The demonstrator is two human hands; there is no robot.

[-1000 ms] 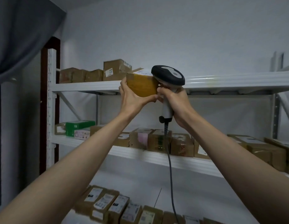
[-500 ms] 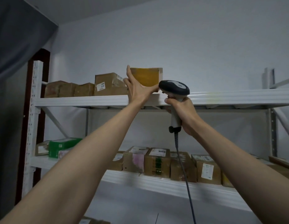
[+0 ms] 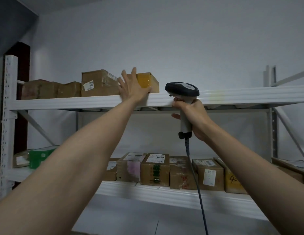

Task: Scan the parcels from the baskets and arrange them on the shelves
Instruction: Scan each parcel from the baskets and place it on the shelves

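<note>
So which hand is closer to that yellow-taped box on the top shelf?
Left. The left hand lies flat against the yellow-taped box, fingers spread. The right hand is off to its right, below shelf level, gripping the scanner.

parcel [image 3: 148,82] on top shelf [image 3: 232,97], right of labelled box [image 3: 98,83] | scanner [image 3: 182,89] right of parcel

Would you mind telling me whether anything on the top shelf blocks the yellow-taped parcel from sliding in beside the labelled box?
Nothing visible does. The yellow-taped parcel already sits on the top shelf, close beside the labelled box, with the left hand flat against its front. The right hand holds the scanner clear, to the right.
</note>
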